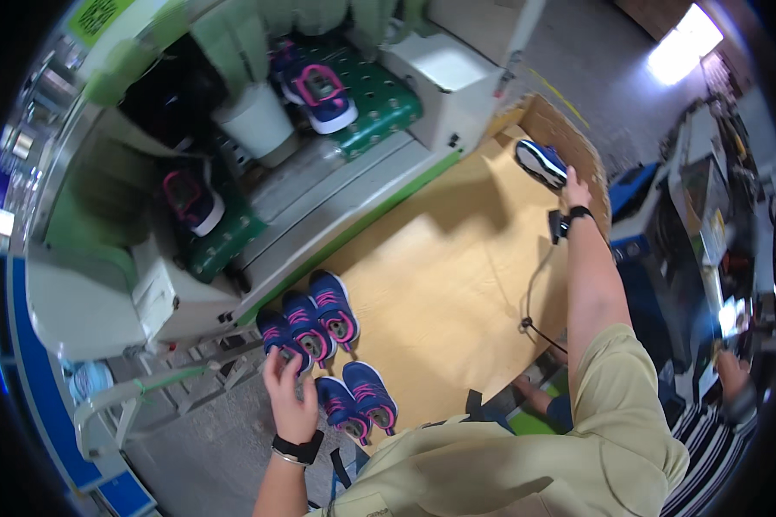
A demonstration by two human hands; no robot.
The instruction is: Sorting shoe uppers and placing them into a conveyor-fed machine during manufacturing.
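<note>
My right hand (577, 190) is stretched to the far right corner of the board and grips a dark blue sneaker (540, 164), its white sole side turned into view. At the near left, my left hand (291, 398) has its fingers apart at the heel end of the leftmost blue-and-pink sneaker (278, 331); a firm grip does not show. Two similar sneakers, the middle sneaker (305, 320) and the right sneaker (333, 303), stand beside that one. Closer to my body rests another pair, a left sneaker (340, 405) and a right sneaker (369, 389).
A tan board (440, 293) with a raised cardboard edge (582, 142) lies before me. Beyond it stands a conveyor machine with green perforated belts (375, 108), carrying sneakers (321, 93) under hanging curtain strips (224, 52). A cable (528, 293) runs from my right wrist. Another person's hand (733, 376) is at the right.
</note>
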